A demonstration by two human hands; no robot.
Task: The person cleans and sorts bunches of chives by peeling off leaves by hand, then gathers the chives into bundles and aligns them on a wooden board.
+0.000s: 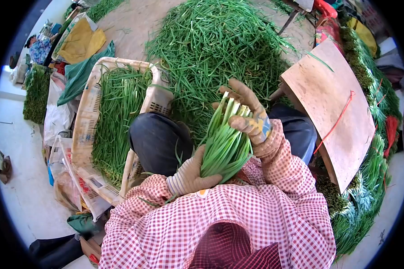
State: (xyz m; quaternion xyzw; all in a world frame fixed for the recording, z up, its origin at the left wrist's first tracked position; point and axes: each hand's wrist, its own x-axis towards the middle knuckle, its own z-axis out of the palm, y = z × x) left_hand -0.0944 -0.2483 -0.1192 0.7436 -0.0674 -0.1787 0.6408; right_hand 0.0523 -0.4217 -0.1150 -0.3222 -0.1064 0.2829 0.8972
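Note:
A bunch of green chives (226, 154) stands in front of my chest, with its pale cut stem ends at the top and its leaves hanging down. My left hand (192, 174), in a light knit glove, is closed round the leafy lower part. At the stem ends is my right hand (251, 117), in a worn glove with a blue and yellow patch. Its fingers are apart and curved, the thumb close in front of the stems and the other fingers behind them. Whether the right palm presses on the bunch is hard to see.
A big heap of loose chives (220, 49) covers the floor ahead. To the left stands a plastic crate (86, 112) with more chives. A tilted board (332, 107) with a red tie (339, 123) on it is at the right, beside stacked bundles (368, 166). A person (40, 48) sits far left.

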